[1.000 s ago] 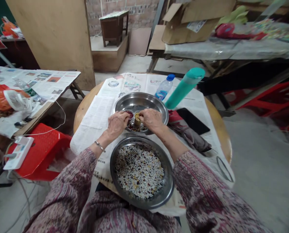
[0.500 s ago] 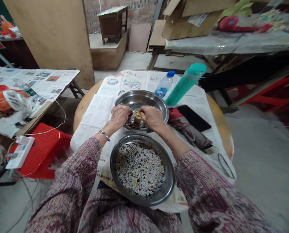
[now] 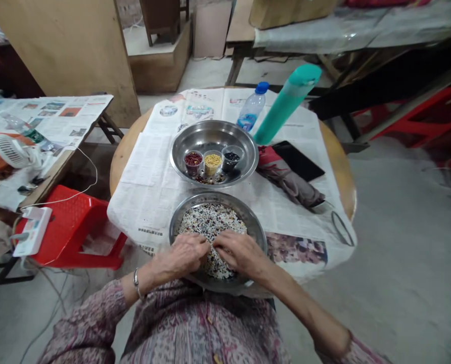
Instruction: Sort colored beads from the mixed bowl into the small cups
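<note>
Both of my hands are at the near steel bowl [image 3: 255,230], which holds white grains mixed with dark, red and yellow ones [image 3: 215,218]. My left hand [image 3: 189,251] bends its fingers down to the grains, tips drawn together. Close beside it, my right hand [image 3: 242,251] pinches thumb and fingers at the mix. Whatever lies between the fingertips is too small to make out. In the far steel bowl [image 3: 198,136] stand three clear cups: one of dark red beans [image 3: 193,159], one of yellow grains [image 3: 212,161], one of black beans [image 3: 231,157]. Loose mixed beans [image 3: 210,179] lie before them.
Newspaper [image 3: 138,167] covers the round table. Right of the far bowl are a blue-capped bottle [image 3: 252,107], a tall teal bottle [image 3: 288,103], a folded umbrella [image 3: 291,182] and a black flat object [image 3: 299,161]. A red stool [image 3: 74,222] with a power strip [image 3: 32,232] stands left.
My hands have left the cups of red and yellow grains in the far bowl and come back to the mixed grains in the near bowl. The view has tilted down.
</note>
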Tool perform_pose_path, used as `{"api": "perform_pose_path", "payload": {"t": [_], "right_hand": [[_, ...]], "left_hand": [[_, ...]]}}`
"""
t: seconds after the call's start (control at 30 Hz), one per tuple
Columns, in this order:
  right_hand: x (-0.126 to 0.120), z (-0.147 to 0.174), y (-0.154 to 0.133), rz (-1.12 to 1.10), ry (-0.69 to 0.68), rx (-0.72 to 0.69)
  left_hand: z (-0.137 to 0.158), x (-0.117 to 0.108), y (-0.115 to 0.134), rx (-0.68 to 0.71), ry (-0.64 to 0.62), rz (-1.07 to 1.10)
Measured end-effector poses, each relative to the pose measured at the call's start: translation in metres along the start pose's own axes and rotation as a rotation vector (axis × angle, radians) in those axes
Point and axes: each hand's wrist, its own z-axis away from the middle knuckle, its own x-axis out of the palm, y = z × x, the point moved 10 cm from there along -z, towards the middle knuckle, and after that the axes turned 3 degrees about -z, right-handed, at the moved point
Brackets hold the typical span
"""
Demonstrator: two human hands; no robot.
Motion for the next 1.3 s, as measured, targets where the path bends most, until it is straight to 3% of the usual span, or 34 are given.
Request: {"api": "perform_pose_path", "payload": {"t": [0.1, 0.27, 0.4, 0.53, 0.8, 0.97, 1.1, 1.3], "right_hand": [[0.015, 0.001, -0.002, 0.072, 0.032, 0.017], [-0.013, -0.011, 0.033, 0.185, 0.287, 0.231], [-0.024, -0.012, 0.047, 0.217, 0.348, 0.344], [-0.01, -0.01, 0.034, 0.167, 0.242, 0.305], [0.009, 0.021, -0.01, 0.053, -0.014, 0.126], [0.024, 0.033, -0.017, 0.058, -0.111, 0.082], [0.013, 0.021, 0.005, 0.146, 0.011, 0.169], [-0.019, 0.005, 0.036, 0.295, 0.247, 0.416]], "left_hand": [[-0.003, 0.009, -0.005, -0.02, -0.016, -0.019], [-0.025, -0.016, -0.043, -0.193, 0.186, -0.081], [-0.025, -0.023, -0.052, -0.301, 0.253, -0.077], [-0.018, -0.014, -0.035, -0.225, 0.239, -0.004], [0.008, 0.003, 0.005, -0.071, 0.041, 0.07], [0.027, 0.007, 0.004, -0.138, -0.021, 0.0], [0.021, 0.003, -0.007, -0.165, 0.02, -0.009], [-0.019, -0.022, -0.027, -0.259, 0.228, -0.022]]}}
